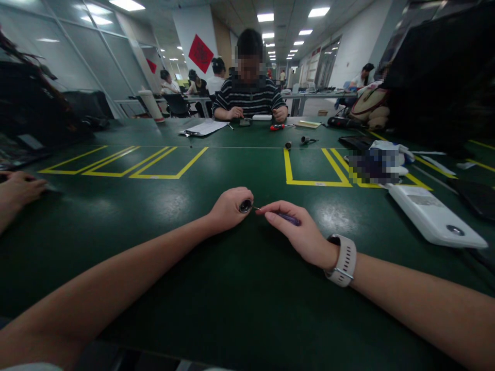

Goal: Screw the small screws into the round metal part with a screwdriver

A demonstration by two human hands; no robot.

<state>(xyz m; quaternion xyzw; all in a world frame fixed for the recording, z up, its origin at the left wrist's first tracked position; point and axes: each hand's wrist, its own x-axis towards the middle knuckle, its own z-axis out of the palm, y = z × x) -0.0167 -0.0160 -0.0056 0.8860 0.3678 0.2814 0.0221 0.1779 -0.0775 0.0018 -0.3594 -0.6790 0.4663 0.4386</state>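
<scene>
My left hand (231, 208) is closed around a small round metal part, perhaps a cylindrical connector (245, 206), its dark ringed opening facing me. Most of that part is hidden in the fingers. Between thumb and fingers, my right hand (296, 229) pinches a small screwdriver (289, 219) with a purple handle. The thin tip points left, close to the round part; whether they touch I cannot tell. Both hands are just above the green table (216, 293). Farther back lie two similar-looking metal pieces, one (288, 146) short and one (305, 139) with a tail.
Across the table sits a person in a striped top (251, 98), with a red screwdriver (277, 127) nearby. Papers (204, 127) lie back left. At right are a white power-bank-like device (436, 214) and a dark bag (433, 77). Another person's hand (21, 190) rests at far left.
</scene>
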